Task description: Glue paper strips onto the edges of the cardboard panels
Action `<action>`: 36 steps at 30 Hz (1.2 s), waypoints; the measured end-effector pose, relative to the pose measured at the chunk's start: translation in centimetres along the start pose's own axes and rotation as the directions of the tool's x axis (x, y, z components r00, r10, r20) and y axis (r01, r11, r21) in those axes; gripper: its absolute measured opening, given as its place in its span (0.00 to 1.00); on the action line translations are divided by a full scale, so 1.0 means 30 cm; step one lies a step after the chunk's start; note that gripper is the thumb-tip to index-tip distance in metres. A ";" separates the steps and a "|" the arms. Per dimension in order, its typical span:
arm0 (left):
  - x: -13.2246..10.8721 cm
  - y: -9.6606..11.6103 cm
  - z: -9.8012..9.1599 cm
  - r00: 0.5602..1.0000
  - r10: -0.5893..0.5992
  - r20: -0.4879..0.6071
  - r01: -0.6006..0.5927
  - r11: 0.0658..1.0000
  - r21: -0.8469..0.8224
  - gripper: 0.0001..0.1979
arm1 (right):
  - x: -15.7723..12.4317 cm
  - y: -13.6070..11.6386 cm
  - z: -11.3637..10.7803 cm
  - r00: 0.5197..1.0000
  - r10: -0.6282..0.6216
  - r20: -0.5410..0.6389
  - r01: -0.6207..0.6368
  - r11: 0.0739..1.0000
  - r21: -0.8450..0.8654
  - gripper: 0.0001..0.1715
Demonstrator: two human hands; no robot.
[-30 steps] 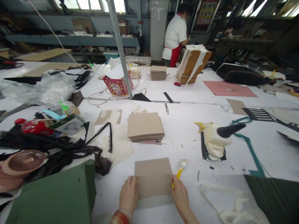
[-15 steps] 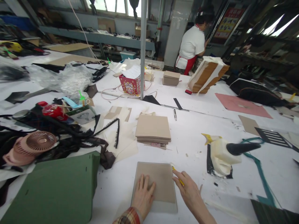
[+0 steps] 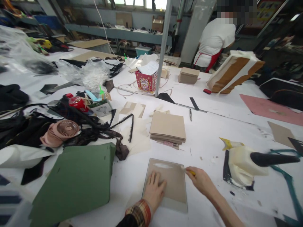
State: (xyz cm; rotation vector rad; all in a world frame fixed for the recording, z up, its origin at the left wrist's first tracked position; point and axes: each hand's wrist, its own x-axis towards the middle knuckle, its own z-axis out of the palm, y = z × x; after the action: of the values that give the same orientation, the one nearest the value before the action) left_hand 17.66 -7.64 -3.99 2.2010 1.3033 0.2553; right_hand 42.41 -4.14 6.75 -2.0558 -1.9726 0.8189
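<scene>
My left hand (image 3: pixel 155 190) lies flat with fingers spread on a clear plate (image 3: pixel 175 205), holding it down. Beneath the plate is a grey-brown sheet (image 3: pixel 174 184), which ends short of the plate's near edge. My right hand (image 3: pixel 200 180) is closed around a slim yellow utility knife (image 3: pixel 192 172); its tip is at the plate's far right corner. Just beyond the plate sits a stack of beige boards (image 3: pixel 168 124), with a pen (image 3: pixel 190 115) lying to its right.
Left of the plate lies a pile of green sheets (image 3: pixel 75 179), with a pink fan (image 3: pixel 62 130) and black straps behind. To the right stands a cream-coloured container (image 3: pixel 243 160) with a black spout-like part. A metal pole (image 3: pixel 162 50) rises mid-table. One person (image 3: pixel 215 41) stands beyond.
The camera view has swung left, so things appear further right. The right hand has shifted slightly at the plate's far right corner; the left hand stays pressed on the plate.
</scene>
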 end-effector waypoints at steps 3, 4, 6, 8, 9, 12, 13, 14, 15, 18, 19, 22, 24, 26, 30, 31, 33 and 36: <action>-0.035 -0.014 -0.072 0.995 -0.030 -0.094 0.021 0.995 -0.095 0.21 | -0.098 0.063 -0.111 0.984 0.080 -0.159 -0.082 0.997 -0.004 0.22; -0.059 -0.035 -0.099 0.990 -0.069 -0.123 0.056 0.992 -0.113 0.20 | -0.130 0.065 -0.134 0.970 0.103 -0.218 -0.099 0.995 0.029 0.22; -0.125 -0.100 -0.154 0.965 -0.195 -0.176 0.174 0.977 -0.126 0.16 | -0.184 0.053 -0.153 0.942 0.154 -0.299 -0.126 0.986 0.108 0.24; -0.204 -0.180 -0.202 0.915 -0.339 -0.220 0.315 0.939 -0.139 0.14 | -0.224 0.035 -0.139 0.925 0.202 -0.322 -0.151 0.973 0.176 0.25; -0.243 -0.217 -0.219 0.886 -0.403 -0.229 0.378 0.915 -0.143 0.15 | -0.238 0.028 -0.122 0.922 0.221 -0.318 -0.159 0.965 0.209 0.25; -0.332 -0.288 -0.236 0.827 -0.524 -0.203 0.505 0.851 -0.141 0.17 | -0.259 0.011 -0.055 0.919 0.257 -0.299 -0.166 0.940 0.297 0.25; -0.349 -0.293 -0.230 0.819 -0.543 -0.186 0.526 0.840 -0.136 0.17 | -0.263 0.006 -0.032 0.921 0.258 -0.293 -0.160 0.934 0.320 0.25; -0.360 -0.291 -0.221 0.815 -0.554 -0.169 0.539 0.832 -0.130 0.17 | -0.265 0.001 -0.009 0.923 0.256 -0.287 -0.151 0.928 0.341 0.24; -0.366 -0.283 -0.209 0.813 -0.560 -0.156 0.547 0.828 -0.123 0.17 | -0.267 -0.005 0.011 0.926 0.250 -0.282 -0.141 0.924 0.356 0.24; -0.362 -0.243 -0.175 0.812 -0.567 -0.137 0.559 0.824 -0.095 0.13 | -0.276 -0.020 0.065 0.932 0.229 -0.280 -0.111 0.918 0.380 0.24; -0.358 -0.231 -0.168 0.815 -0.565 -0.133 0.558 0.825 -0.088 0.10 | -0.279 -0.024 0.080 0.934 0.219 -0.283 -0.100 0.919 0.381 0.23; -0.350 -0.207 -0.159 0.833 -0.541 -0.112 0.534 0.841 -0.089 0.03 | -0.294 -0.038 0.113 0.943 0.180 -0.280 -0.061 0.920 0.387 0.22; -0.354 -0.197 -0.161 0.843 -0.528 -0.105 0.518 0.849 -0.108 0.05 | -0.307 -0.052 0.127 0.951 0.170 -0.258 -0.052 0.912 0.408 0.23; -0.364 -0.184 -0.170 0.847 -0.523 -0.096 0.507 0.849 -0.147 0.06 | -0.321 -0.074 0.137 0.960 0.179 -0.216 -0.067 0.895 0.442 0.25; -0.372 -0.127 -0.217 0.886 -0.463 -0.032 0.437 0.855 -0.279 0.06 | -0.339 -0.137 0.155 0.976 0.171 -0.132 -0.074 0.840 0.538 0.25; -0.365 -0.106 -0.236 0.902 -0.431 -0.010 0.402 0.851 -0.338 0.05 | -0.338 -0.157 0.156 0.979 0.164 -0.121 -0.069 0.824 0.563 0.23; -0.342 -0.055 -0.280 0.932 -0.358 0.049 0.333 0.800 -0.500 0.05 | -0.331 -0.201 0.151 0.986 0.135 -0.100 -0.045 0.788 0.614 0.19; -0.288 0.021 -0.342 0.953 -0.238 0.189 0.302 0.672 -0.676 0.08 | -0.311 -0.264 0.129 0.998 0.042 -0.049 0.006 0.701 0.713 0.10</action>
State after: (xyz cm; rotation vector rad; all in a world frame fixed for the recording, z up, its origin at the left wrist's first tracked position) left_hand 9.33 -11.44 5.83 1.3357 1.2001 0.4490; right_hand 33.88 -13.25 9.84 -1.5873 -1.2723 1.2578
